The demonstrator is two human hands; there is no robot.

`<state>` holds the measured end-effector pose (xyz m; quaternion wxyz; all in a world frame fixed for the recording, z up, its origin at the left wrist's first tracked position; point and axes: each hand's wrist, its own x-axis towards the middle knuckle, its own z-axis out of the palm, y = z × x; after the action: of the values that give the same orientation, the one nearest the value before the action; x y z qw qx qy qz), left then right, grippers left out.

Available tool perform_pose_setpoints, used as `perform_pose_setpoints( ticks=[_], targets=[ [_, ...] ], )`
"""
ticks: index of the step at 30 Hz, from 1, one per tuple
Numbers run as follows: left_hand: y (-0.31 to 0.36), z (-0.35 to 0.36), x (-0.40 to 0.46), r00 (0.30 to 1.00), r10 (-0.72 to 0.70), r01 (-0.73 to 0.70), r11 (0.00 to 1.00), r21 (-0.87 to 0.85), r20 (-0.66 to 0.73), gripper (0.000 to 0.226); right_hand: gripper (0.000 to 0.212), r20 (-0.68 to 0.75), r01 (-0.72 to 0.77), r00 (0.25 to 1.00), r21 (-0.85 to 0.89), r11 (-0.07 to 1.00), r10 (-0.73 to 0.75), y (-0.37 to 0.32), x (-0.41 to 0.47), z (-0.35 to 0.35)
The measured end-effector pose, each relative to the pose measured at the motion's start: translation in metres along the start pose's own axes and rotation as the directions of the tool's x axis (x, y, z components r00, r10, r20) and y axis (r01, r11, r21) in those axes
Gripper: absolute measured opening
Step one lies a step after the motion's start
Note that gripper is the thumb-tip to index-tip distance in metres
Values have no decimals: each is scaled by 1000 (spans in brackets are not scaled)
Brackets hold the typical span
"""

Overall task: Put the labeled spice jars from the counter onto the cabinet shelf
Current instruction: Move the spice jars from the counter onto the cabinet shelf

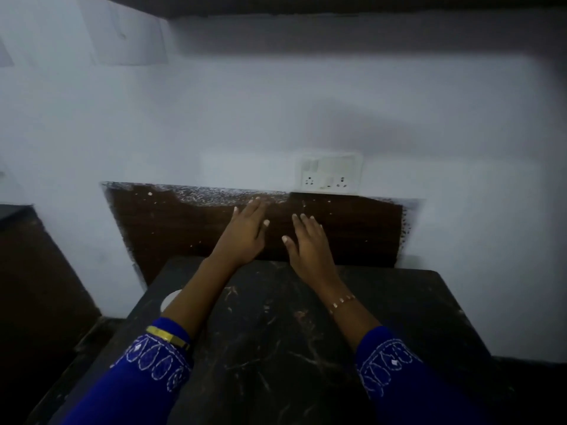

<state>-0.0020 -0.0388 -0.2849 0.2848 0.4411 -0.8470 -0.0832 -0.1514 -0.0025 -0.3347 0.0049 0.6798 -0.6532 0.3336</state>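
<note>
My left hand [247,233] and my right hand [308,243] reach forward side by side over the far edge of a dark marble counter [276,348], palms down, fingers spread, holding nothing. Both hover in front of a dark brown panel [171,222] on the wall. No spice jar is in view. A small white round thing [169,299] lies on the counter, half hidden under my left forearm; I cannot tell what it is. The dark underside of a cabinet or shelf [306,6] runs along the top of the view.
A white switch and socket plate [328,173] sits on the pale wall just above the brown panel. Another dark surface [18,216] is at the left edge. The scene is dim and slightly blurred.
</note>
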Motion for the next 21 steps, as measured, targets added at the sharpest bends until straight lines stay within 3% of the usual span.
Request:
perform_pose_setpoints(
  ticks=[9,16,21],
  targets=[
    [-129,13,-78,955,-287,296,942,-160,78,45,59,283,-76,957,38,996,62,-69,-32,109],
    [-207,42,-123,864,-498,504,855,-118,78,58,65,530,-161,842,62,985,104,-110,-61,175],
    [-227,58,-137,843,-488,535,805,-258,226,84,72,620,-210,774,63,976,127,-115,-82,198]
  ],
)
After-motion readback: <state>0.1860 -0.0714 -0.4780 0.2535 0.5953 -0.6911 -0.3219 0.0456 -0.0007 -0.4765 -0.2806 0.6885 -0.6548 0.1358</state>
